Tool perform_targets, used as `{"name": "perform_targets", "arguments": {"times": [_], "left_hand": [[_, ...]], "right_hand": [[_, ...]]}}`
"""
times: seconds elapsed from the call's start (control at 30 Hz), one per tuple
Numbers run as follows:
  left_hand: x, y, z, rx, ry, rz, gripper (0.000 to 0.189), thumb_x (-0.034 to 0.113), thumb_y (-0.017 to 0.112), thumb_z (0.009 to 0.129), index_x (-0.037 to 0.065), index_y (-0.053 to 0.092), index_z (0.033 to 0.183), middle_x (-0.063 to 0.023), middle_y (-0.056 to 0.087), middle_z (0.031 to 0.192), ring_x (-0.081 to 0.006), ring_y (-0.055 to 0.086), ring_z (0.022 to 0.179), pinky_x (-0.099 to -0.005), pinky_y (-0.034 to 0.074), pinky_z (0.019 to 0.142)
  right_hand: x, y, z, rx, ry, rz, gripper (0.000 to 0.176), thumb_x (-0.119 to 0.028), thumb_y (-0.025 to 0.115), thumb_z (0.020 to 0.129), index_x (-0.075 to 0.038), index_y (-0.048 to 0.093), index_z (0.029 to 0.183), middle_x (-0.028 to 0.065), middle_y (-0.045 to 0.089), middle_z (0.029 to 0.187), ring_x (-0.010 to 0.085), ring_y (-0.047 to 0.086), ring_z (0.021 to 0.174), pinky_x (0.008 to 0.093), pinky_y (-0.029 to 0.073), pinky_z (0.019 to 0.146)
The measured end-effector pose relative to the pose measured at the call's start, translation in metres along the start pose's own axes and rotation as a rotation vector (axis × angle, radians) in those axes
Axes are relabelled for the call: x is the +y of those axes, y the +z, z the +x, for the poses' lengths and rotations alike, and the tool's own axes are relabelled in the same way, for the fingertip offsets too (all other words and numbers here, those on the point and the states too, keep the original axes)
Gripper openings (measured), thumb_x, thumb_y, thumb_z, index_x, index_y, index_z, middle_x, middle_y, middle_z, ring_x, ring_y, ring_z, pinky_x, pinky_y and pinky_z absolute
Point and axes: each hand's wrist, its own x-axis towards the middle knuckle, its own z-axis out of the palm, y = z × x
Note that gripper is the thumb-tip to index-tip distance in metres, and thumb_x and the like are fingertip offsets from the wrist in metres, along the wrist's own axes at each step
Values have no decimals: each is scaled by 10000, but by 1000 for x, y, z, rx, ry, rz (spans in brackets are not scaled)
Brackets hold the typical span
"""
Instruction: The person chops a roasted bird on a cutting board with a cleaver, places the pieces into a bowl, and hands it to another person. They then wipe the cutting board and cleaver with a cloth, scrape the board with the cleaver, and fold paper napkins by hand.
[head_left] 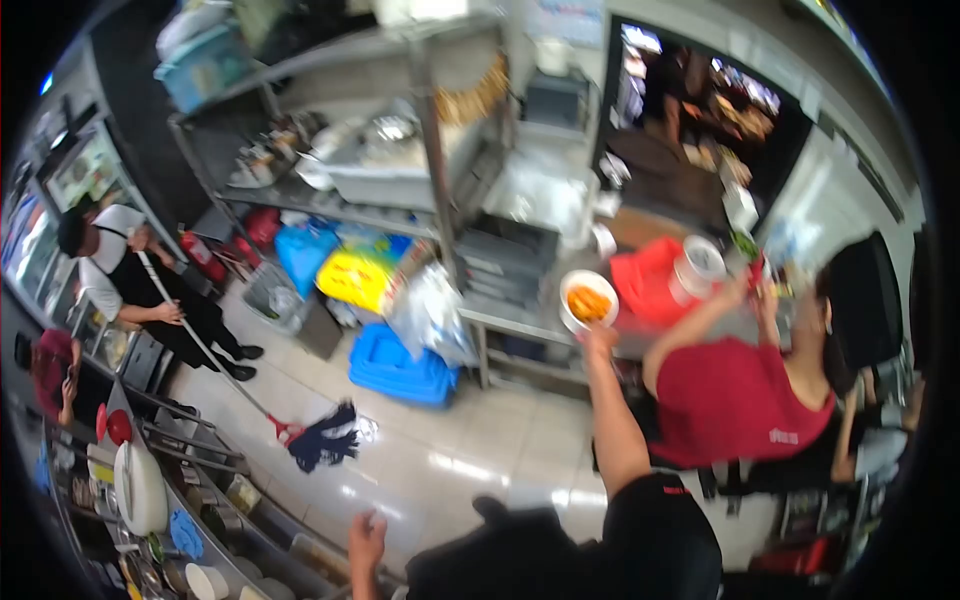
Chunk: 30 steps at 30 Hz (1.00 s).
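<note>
— Where is the bowl?
— In my right hand point(600, 342). I grip the white bowl point(588, 300) at its near edge with my arm stretched out. It sits just beyond my fingers, over the edge of the steel desk point(515, 322). There is orange food in it.
— And your other hand?
— My left hand point(367, 535) hangs low over the tiled floor point(480, 450), well apart from the bowl. It's too blurred to tell whether the fingers are curled or spread.
— Anyone near?
— A person in a red shirt point(735, 400) is just beside my arm, with one arm raised by a red container point(648, 282). Farther off, another person holds a mop point(322, 440) near a blue crate point(395, 368).
</note>
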Motion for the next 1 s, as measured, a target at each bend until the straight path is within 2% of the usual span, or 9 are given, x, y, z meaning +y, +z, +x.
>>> {"name": "perform_targets", "arguments": {"times": [0.07, 0.13, 0.2, 0.37, 0.5, 0.63, 0.77, 0.83, 1.0], "left_hand": [[-27, -2, 4, 85, -25, 10, 495, 303, 685, 850, -32, 576, 1198, -212, 638, 1148, -287, 634, 1039, -376, 516, 853], [-45, -4, 14, 155, -22, -43, 491, 317, 693, 840, -27, 597, 1177, -215, 649, 1125, -295, 640, 1039, -381, 519, 855], [-60, -6, 25, 163, -168, -151, 459, 288, 710, 844, -9, 592, 1174, -194, 661, 1089, -263, 642, 1019, -354, 512, 845], [-69, 0, 74, 67, -11, -42, 441, 243, 634, 903, -27, 554, 1242, -239, 623, 1150, -303, 602, 1081, -384, 482, 923], [-51, -7, 130, 9, -6, -15, 455, 269, 651, 887, -25, 568, 1224, -239, 635, 1123, -312, 610, 1053, -390, 483, 912], [-42, -34, 201, -13, 26, 25, 463, 324, 669, 871, -15, 601, 1180, -261, 630, 1126, -350, 614, 1054, -410, 482, 914], [-29, -69, 276, 50, 100, 106, 477, 353, 679, 861, -3, 609, 1170, -264, 637, 1117, -382, 616, 1049, -422, 493, 903], [-12, -91, 314, 32, 46, 242, 481, 334, 729, 806, 26, 620, 1160, -208, 673, 1043, -304, 666, 953, -372, 528, 821], [44, -120, 373, 90, 180, 267, 478, 367, 733, 786, 59, 646, 1142, -216, 692, 976, -339, 681, 888, -403, 540, 784]], "right_hand": [[4, 9, 44, -10, 112, -14, 358, -230, 644, 865, 87, 609, 1026, 141, 652, 837, 247, 660, 679, 370, 589, 567], [17, 17, 53, -73, 20, -30, 382, -320, 602, 910, 35, 609, 1053, 104, 631, 795, 229, 646, 678, 342, 559, 544], [20, 30, 40, -80, 17, -113, 387, -337, 585, 936, -3, 580, 1130, 77, 626, 825, 207, 636, 717, 313, 530, 544], [-52, 117, -57, -125, -134, 105, 318, -275, 565, 961, 13, 579, 1095, 87, 635, 915, 178, 628, 762, 303, 522, 556], [-175, 204, -84, -366, -841, 112, 261, -148, 600, 949, 19, 562, 1146, 73, 638, 970, 128, 614, 810, 248, 500, 712], [-323, 267, -148, -479, -1153, -15, 190, -142, 603, 945, 33, 625, 1016, 35, 645, 886, 88, 582, 800, 238, 472, 703], [-417, 345, -181, -371, -1613, -326, 133, -127, 662, 859, 1, 667, 890, 97, 622, 787, 197, 596, 708, 307, 478, 677], [-447, 391, -180, -289, -1794, -508, 124, -116, 670, 815, -26, 683, 899, 125, 611, 803, 293, 604, 775, 369, 488, 710], [-504, 503, -164, -139, -2002, -718, 129, -95, 647, 788, -97, 728, 888, 119, 630, 922, 309, 609, 921, 423, 486, 797]]}}
